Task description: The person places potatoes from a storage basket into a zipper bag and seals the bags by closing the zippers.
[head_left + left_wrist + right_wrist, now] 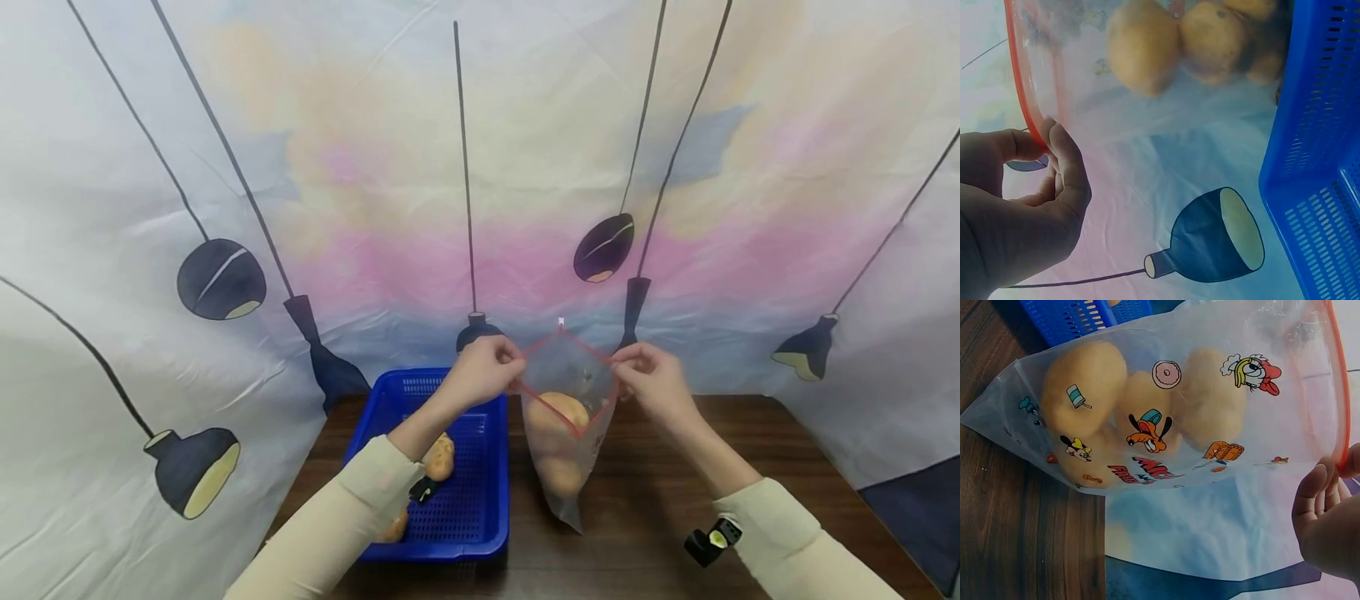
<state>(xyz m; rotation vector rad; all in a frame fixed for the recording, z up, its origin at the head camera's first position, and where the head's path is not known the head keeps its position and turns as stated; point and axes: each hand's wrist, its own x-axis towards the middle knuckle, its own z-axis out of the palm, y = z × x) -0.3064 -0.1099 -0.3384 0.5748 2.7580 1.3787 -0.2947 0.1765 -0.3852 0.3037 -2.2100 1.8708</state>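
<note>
A clear plastic zip bag (1166,431) with a red zip edge and printed cartoon figures holds several potatoes (1213,400). In the head view its mouth stands wide apart in a diamond shape, the white slider at the far corner. My left hand (487,367) pinches the left side of the red edge between thumb and fingers. On the opposite side, my right hand (651,379) pinches the edge the same way. The bag's lower corner hangs down over the table, with potatoes (1144,50) bunched in its lower part.
Left of the bag, a blue plastic basket (498,500) stands on the dark wooden table (637,533). Inside it lie a potato (441,458) and another one (393,529) nearer the front, partly behind my left sleeve. A printed cloth (525,167) hangs behind the table.
</note>
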